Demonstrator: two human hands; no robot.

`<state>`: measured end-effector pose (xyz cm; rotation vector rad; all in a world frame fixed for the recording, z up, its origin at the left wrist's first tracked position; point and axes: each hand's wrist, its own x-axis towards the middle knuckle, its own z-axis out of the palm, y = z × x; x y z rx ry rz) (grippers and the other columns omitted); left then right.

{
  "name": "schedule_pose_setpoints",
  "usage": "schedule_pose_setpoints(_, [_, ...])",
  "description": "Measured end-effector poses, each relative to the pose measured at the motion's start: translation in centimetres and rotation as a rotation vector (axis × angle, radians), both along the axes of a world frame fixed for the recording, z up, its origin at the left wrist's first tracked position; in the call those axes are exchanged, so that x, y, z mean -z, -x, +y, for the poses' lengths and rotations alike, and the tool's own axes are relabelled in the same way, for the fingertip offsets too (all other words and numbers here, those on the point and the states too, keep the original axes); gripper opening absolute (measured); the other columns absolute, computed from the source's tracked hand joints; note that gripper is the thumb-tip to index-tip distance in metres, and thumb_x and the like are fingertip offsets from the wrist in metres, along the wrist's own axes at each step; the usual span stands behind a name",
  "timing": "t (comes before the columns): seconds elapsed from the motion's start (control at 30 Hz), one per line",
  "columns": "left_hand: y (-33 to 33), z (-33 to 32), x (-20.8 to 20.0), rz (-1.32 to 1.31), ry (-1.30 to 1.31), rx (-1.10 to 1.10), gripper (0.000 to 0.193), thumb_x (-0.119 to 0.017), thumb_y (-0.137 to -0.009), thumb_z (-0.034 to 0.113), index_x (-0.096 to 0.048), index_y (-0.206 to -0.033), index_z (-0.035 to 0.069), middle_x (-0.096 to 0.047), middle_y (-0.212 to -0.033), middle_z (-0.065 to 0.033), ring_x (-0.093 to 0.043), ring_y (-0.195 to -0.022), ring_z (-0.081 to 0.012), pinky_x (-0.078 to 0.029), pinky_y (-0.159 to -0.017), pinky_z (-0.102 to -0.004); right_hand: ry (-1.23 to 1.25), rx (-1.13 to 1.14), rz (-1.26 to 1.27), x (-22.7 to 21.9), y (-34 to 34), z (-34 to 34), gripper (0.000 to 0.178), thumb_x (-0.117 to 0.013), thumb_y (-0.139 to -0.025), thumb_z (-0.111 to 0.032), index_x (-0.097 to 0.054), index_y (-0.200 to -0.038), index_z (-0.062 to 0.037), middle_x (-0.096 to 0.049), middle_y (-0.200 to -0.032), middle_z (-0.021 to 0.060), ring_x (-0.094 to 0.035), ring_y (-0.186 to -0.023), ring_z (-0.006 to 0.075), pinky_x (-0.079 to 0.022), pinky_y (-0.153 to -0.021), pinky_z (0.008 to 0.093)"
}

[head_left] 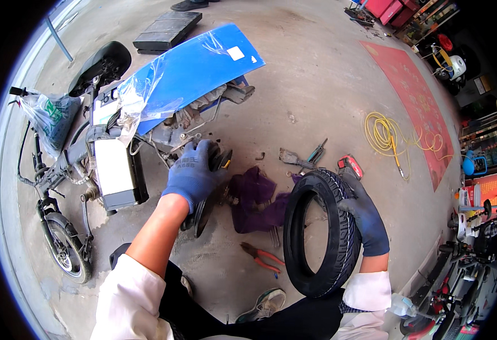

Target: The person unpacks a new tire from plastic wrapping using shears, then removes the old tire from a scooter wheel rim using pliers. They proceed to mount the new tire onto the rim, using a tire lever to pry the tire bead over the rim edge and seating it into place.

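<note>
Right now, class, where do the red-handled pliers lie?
In the head view, the red-handled pliers lie on the concrete floor, low centre, between the purple cloth and the black rubber tyre.

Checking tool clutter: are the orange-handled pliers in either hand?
No, the pliers lie on the floor between the left hand and the tyre.

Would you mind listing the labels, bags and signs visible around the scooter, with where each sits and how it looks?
White sticker: small square label near the upper end of the blue panel.
Plastic bag: hangs at the scooter's handlebar, far left; translucent with green print.
Red mat: on the floor at upper right, long rectangle with gold markings.
Red poster: right edge, rectangular, red-orange with pale print.
</note>
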<state>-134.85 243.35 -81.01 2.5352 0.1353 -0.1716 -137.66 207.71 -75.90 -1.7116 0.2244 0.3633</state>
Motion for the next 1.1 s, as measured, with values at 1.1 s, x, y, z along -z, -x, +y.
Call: schedule_pose_setpoints(1.1, [7.1, 5.4, -0.8, 0.057, 0.018, 0.210, 0.055, -0.076, -0.070, 0.028, -0.051, -0.112, 0.003, -0.064, -0.102, -0.0219, -0.061, -0.097, -0.0393, -0.050, -0.081, -0.0445, -0.156, 0.132, -0.054, 1.5, 2.5, 4.1, 0.050, -0.048, -0.087, -0.010, -0.042, -0.134, 0.0050, -0.058, -0.121, 0.0159, -0.062, -0.100, 0.0220, -0.052, -0.088, 0.0328])
